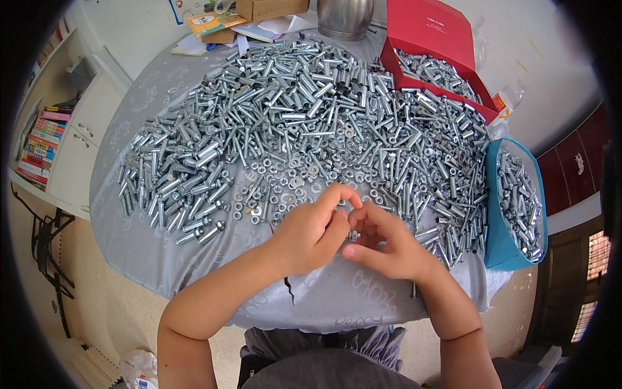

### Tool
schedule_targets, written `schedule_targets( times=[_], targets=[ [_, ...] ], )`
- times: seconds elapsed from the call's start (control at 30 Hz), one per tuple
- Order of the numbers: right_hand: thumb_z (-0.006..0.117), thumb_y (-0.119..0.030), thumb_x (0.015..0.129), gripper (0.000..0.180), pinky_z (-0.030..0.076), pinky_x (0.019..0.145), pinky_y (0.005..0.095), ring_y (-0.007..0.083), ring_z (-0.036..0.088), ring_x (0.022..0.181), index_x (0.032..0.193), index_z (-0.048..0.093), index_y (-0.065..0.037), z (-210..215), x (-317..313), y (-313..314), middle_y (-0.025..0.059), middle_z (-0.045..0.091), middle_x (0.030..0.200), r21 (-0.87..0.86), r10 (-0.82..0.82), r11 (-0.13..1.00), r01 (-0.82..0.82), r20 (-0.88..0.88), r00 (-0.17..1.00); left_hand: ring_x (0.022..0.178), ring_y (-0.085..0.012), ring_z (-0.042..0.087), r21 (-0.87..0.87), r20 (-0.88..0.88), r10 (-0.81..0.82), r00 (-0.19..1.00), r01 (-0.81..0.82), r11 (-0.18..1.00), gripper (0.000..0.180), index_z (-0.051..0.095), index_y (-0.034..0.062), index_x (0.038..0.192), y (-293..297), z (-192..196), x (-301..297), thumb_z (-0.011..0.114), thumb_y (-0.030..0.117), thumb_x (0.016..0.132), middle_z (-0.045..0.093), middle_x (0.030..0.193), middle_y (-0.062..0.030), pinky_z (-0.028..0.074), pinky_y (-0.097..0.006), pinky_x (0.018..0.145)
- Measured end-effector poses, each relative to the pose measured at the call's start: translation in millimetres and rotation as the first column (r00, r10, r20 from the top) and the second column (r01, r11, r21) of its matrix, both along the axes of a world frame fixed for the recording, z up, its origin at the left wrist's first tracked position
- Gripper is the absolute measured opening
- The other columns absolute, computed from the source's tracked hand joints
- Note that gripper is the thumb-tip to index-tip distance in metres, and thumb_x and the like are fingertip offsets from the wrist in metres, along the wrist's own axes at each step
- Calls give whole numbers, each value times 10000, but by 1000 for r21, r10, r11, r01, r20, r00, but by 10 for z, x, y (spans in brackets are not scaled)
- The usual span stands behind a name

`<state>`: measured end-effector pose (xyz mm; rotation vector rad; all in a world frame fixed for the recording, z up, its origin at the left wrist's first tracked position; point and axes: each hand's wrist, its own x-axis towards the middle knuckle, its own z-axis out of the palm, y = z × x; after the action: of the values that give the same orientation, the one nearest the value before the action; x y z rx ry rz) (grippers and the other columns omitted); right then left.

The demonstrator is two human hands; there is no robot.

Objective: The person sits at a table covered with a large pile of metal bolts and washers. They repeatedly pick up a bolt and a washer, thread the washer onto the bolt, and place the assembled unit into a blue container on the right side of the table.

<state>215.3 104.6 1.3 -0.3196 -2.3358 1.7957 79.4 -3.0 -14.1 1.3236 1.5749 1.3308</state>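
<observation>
In front of the heap, my left hand (pixel 311 230) and my right hand (pixel 387 245) meet over the near part of the table. Between them shows the nut end of a small metal bolt (pixel 354 236), just above my right thumb. The fingers of my right hand curl around it. My left thumb and index finger are bent close together at the same spot; what they pinch is mostly hidden behind the hand. Loose nuts and washers (pixel 295 181) lie just beyond my fingertips. Sleeved anchor bolts (pixel 194 188) are piled to the left, long thin bolts (pixel 405 175) to the right.
A grey patterned cloth (pixel 259 308) covers the round table. An open red box (pixel 447 94) of metal parts stands at the back right, a blue fabric bin (pixel 502 240) of bolts at the right edge. A metal pot (pixel 345 18) and a cardboard box (pixel 271 8) stand at the back.
</observation>
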Motion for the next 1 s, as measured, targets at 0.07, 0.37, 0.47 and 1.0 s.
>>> schedule_targets(
  times=[0.07, 0.37, 0.47, 1.0],
  targets=[
    [562, -222, 852, 236, 313, 449, 251, 72, 377, 500, 750, 523, -13, -12, -2, 3, 6, 455, 576, 32, 2, 1000, -1, -18, 1000, 471, -7, 328, -18, -7, 4, 1000, -4, 1000, 192, 448, 43, 1030, 1, 19, -1, 360, 29, 859, 400, 559, 54, 265, -196, 440],
    [561, -189, 849, 233, 336, 467, 264, 85, 432, 515, 728, 527, 6, -50, 3, 52, 56, 495, 620, 76, 32, 997, -25, -96, 995, 471, 3, 340, 19, 23, -6, 1000, 6, 1000, 170, 443, 42, 1021, 11, -47, -10, 367, 32, 869, 423, 599, 48, 267, -181, 436],
    [557, -184, 851, 200, 352, 495, 260, 96, 442, 545, 767, 543, -4, -153, 25, 152, 51, 494, 633, 78, 134, 989, -126, -115, 984, 489, 7, 356, -39, -5, -29, 1000, 29, 999, 164, 441, 41, 1017, 4, 60, -6, 369, 31, 870, 438, 616, 39, 283, -175, 447],
    [564, -206, 852, 249, 339, 474, 251, 92, 410, 537, 730, 526, 8, 2, -2, 6, 38, 472, 599, 132, 17, 991, -5, -87, 996, 468, 1, 329, -14, 53, -20, 998, 20, 1000, 165, 435, 42, 1020, 5, 7, -1, 369, 30, 870, 400, 557, 62, 260, -191, 433]
  ],
)
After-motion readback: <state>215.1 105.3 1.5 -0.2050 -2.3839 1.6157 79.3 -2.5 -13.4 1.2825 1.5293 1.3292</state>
